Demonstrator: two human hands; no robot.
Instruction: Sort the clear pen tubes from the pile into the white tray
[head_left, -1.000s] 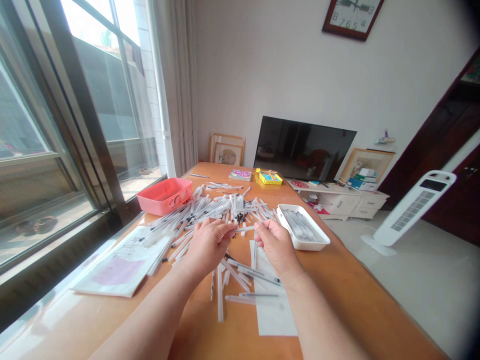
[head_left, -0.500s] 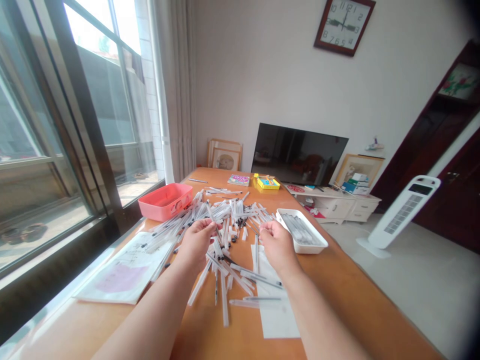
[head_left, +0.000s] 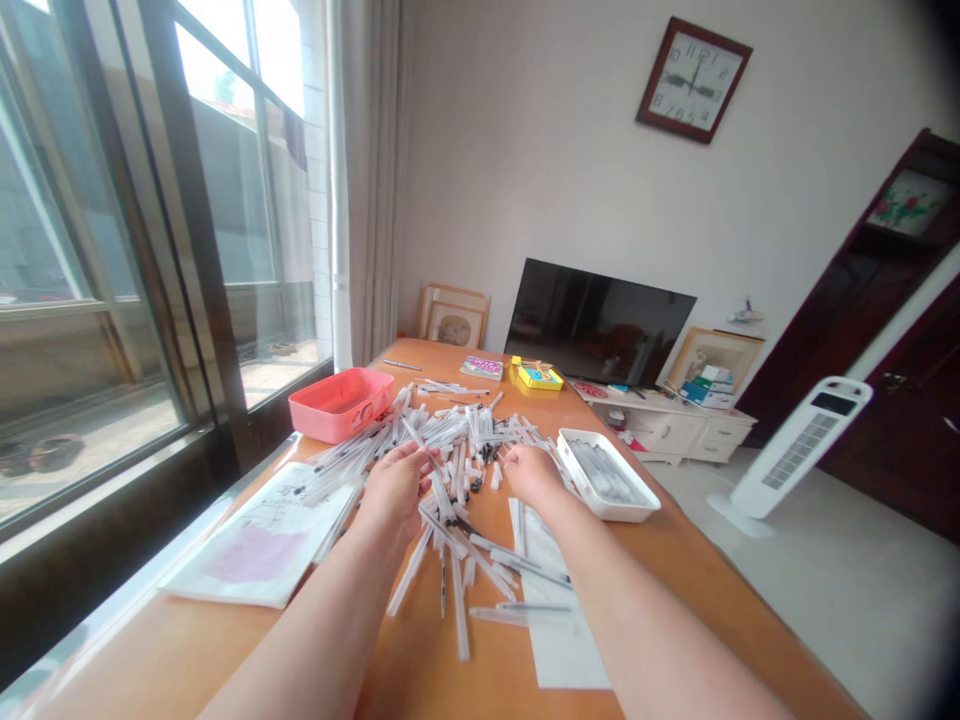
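Observation:
A big heap of clear plastic pen barrels and small black parts (head_left: 457, 440) is spread over the middle of the wooden table (head_left: 697, 590). My left hand (head_left: 391, 487) rests at the heap's near left side, fingers curled round a clear pen barrel (head_left: 415, 437) that sticks up past them. My right hand (head_left: 529, 470) reaches into the heap's right side, fingers bent down among the pens; what they hold is hidden. A white tray (head_left: 609, 484) with several pens lies just right of that hand.
A pink tub (head_left: 342, 403) stands at the heap's far left. Papers (head_left: 262, 535) lie near the window edge, a white sheet (head_left: 559, 620) under the near pens. Small books (head_left: 481, 367) and a yellow box (head_left: 537, 376) sit at the far end.
Both hands have moved apart and forward into the heap. The left hand now holds one barrel alone; the right hand has dropped down among the pens. The camera tilted up.

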